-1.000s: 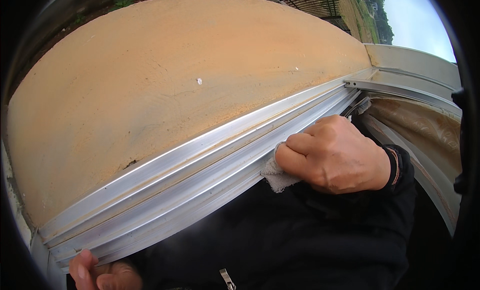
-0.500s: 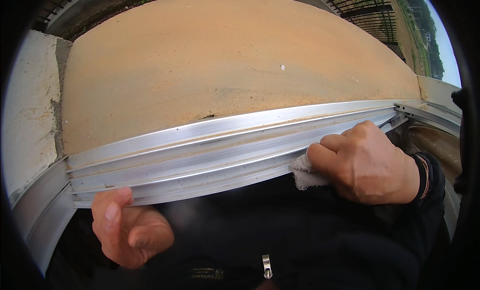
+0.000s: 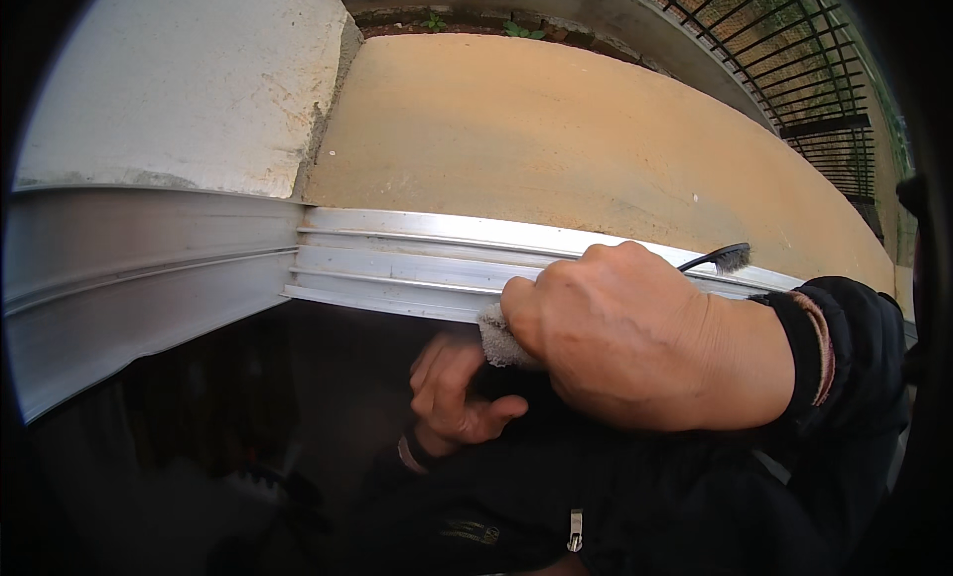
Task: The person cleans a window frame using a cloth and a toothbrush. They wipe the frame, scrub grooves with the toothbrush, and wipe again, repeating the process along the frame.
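A silvery metal window track (image 3: 397,268) with several lengthwise grooves runs across in front of me. My right hand (image 3: 635,328) is closed around a grey cloth (image 3: 499,340), which pokes out at its left against the track's near edge. Beyond the knuckles of this hand juts a black brush (image 3: 733,259) with dark bristles; its grip end is hidden, so I cannot tell if the fingers hold it. Just left of the cloth and below the track, my left hand (image 3: 452,392) is open with bent fingers, slightly blurred, holding nothing.
Past the track lies a tan sill (image 3: 536,129). A pale wall end (image 3: 189,90) meets it at the left, above an upright metal frame side (image 3: 149,268). Black railing (image 3: 794,80) stands at the far right. My dark jacket fills the lower part.
The view has swung left, bringing more of the wall and frame side in. My right hand with the cloth has come nearer my left hand, and the brush head now shows.
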A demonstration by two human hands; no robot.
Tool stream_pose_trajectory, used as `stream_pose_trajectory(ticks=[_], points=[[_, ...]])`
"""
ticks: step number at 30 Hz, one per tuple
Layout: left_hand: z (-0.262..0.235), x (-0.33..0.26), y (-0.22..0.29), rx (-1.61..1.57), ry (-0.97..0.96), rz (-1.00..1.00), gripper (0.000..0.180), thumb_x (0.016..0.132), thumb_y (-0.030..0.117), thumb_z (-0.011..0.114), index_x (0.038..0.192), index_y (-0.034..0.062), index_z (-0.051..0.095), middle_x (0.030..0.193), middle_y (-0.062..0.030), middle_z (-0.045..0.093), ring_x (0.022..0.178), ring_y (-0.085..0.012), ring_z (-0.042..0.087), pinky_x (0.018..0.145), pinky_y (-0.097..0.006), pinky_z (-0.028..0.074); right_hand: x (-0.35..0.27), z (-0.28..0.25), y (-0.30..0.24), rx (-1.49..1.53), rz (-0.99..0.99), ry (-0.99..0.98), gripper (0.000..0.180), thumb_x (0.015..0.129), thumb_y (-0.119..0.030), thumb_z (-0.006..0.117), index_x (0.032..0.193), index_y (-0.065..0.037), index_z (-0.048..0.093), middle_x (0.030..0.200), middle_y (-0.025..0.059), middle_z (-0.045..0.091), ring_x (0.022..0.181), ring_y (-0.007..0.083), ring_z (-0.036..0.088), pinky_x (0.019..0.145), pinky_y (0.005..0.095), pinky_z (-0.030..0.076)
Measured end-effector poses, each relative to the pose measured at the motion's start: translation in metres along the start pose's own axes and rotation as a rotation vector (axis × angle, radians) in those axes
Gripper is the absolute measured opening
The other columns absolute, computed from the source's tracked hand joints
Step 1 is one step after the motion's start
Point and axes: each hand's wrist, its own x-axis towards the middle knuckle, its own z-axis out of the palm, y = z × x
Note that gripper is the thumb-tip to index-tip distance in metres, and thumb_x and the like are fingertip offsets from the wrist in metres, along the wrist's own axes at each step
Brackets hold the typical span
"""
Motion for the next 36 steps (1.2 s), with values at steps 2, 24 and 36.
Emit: stream_pose_trajectory(ticks=[2,24,36], points=[[0.004,-0.011,0.0,0.085,-0.04,-0.082,0.054,0.084,0.036,0.081,0.109,-0.0073,0.062,0.09,-0.0201,0.068,0.075,-0.0357,0.068,0.065,-0.039,0.055,0.014,-0.004,-0.007,-0.019,0.003,-0.036,0.018,0.072,-0.006,0.068,0.085,0.004,0.061,0.074,0.0216,0.067,0.074,0.0372,0.07,0.064,0.0418,0.056],[-0.038,0.028,0.026,0.099,0.208,-0.365,0.011,0.082,-0.004,0.068,0.092,-0.0042,0.064,0.073,-0.0179,0.062,0.064,-0.037,0.061,0.06,-0.039,0.049,0.093,0.014,-0.017,0.177,-0.125,0.54,0.016,0.093,-0.01,0.06,0.084,0.003,0.064,0.072,0.026,0.061,0.062,0.0431,0.058,0.06,0.0441,0.049],[-0.015,0.043,0.058,-0.035,-0.016,-0.247,0.036,0.091,0.0,0.065,0.125,-0.0057,0.055,0.106,-0.0246,0.066,0.091,-0.0414,0.068,0.076,-0.042,0.054,0.008,-0.019,0.018,0.455,-0.311,0.541,0.016,0.104,-0.016,0.056,0.099,-0.001,0.059,0.082,-0.0012,0.05,0.079,0.0049,0.043,0.071,0.0236,0.043]])
